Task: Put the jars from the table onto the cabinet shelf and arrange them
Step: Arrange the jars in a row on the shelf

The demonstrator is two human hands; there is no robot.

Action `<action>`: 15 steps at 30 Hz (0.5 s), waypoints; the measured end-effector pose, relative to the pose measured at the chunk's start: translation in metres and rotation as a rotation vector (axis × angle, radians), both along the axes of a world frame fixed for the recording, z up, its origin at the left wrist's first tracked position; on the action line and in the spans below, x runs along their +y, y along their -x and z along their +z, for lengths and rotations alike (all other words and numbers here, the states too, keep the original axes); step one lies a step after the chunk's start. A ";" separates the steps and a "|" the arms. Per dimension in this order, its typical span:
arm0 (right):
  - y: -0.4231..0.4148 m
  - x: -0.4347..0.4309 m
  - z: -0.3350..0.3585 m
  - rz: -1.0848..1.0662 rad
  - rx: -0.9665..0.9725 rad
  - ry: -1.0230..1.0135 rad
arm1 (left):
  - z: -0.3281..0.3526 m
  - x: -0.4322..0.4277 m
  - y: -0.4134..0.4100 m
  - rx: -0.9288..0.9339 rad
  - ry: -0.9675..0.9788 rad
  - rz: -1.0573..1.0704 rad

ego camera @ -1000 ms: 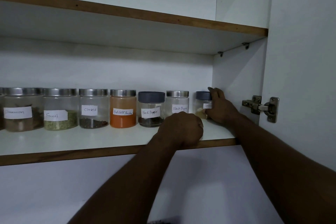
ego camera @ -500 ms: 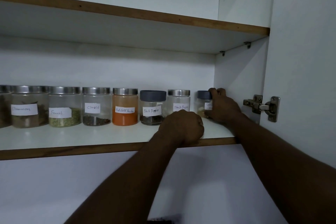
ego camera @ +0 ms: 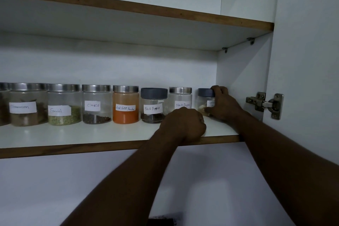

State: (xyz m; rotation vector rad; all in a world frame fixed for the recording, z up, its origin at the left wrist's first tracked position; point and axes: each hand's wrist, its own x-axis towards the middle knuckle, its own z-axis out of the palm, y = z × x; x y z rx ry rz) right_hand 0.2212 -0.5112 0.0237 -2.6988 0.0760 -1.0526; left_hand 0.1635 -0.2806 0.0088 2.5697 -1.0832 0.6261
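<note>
From the head camera, my only view, I see the right hand point(ego camera: 222, 104) wrapped round the end jar point(ego camera: 205, 102). Its fingers curl over the grey lid, and the thumb side sits low against the glass. That jar stands on the cabinet shelf point(ego camera: 91, 134) at the far right of the row, between the silver-lidded Black Pepper jar point(ego camera: 180, 100) and the cabinet side wall point(ego camera: 242, 79). Its label is half hidden by the hand and I can only read a few letters. The left hand point(ego camera: 185, 123) is curled into a fist resting on the shelf's front edge, in front of the two pepper jars. I see nothing in it, so I judge it is only bracing. I judge the step in hand to be settling this last jar into line. To do it well I would slide the jar on its base and not lift it, because the lid grip gives little control over tilt. I would bring it back level with its neighbours and leave a gap like the one between the Cloves jar point(ego camera: 96, 104) and the Red chilli Powder jar point(ego camera: 125, 104). I would turn it until the label faces out like the others. The knuckles are close to the side wall, so I would open the fingers upward and draw the hand out toward the front to avoid brushing the jar. The fist should stay clear of the grey-lidded Black Pepper jar point(ego camera: 153, 105).
</note>
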 end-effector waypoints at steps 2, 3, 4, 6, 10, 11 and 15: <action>0.000 0.001 -0.001 -0.005 0.009 -0.010 | 0.001 0.000 0.001 0.002 -0.007 0.001; 0.001 0.002 -0.002 -0.007 0.009 -0.017 | 0.001 0.000 0.001 -0.002 -0.012 0.002; 0.003 0.003 -0.002 -0.013 0.009 -0.028 | 0.001 0.001 0.002 -0.004 -0.014 0.005; 0.007 0.006 0.000 -0.040 0.009 -0.041 | 0.001 0.001 0.002 0.006 -0.007 0.011; 0.021 0.015 0.002 -0.162 -0.005 0.012 | 0.002 0.001 0.005 0.010 0.050 0.040; 0.026 0.016 0.002 -0.180 -0.014 0.014 | 0.002 0.001 0.007 -0.024 0.064 0.061; 0.052 0.023 -0.001 -0.191 -0.033 -0.045 | 0.001 0.003 0.019 -0.179 0.120 0.163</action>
